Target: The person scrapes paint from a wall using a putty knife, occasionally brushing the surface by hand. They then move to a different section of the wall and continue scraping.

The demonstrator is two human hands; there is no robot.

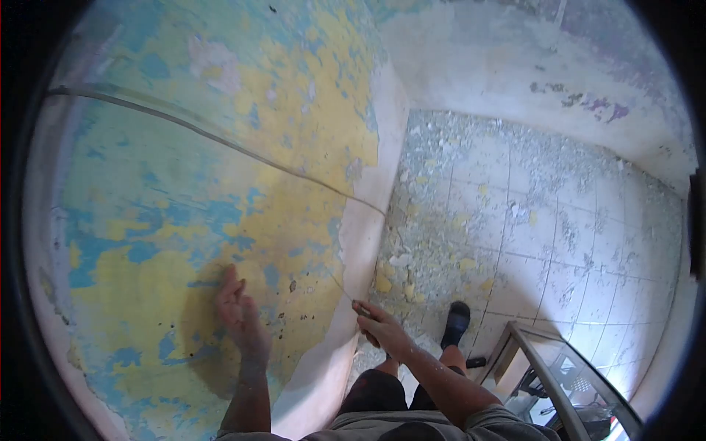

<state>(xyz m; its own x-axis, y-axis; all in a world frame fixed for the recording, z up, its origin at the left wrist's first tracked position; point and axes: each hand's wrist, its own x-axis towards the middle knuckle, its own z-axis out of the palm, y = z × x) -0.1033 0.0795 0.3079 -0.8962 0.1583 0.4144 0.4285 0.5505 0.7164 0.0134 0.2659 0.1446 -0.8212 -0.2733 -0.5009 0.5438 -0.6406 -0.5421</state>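
The wall (147, 272) in front of me carries patchy yellow, blue and green paint, with a bare whitish strip along its lower edge. My right hand (382, 332) is closed round the handle of a scraper (340, 286). Its thin blade, seen nearly edge-on, points up and left, with the tip at the border of the yellow paint and the bare strip. My left hand (243, 316) is raised close to the yellow paint, fingers apart and nothing in them; it casts a shadow there.
A cable (243, 151) runs slantwise across the wall. Paint flakes (430, 213) litter the tiled floor (540, 257), thickest along the wall. My sandalled foot (457, 322) stands among them. At lower right is a metal-framed glass cabinet (548, 371) with things inside. Another wall (507, 66) closes the far side.
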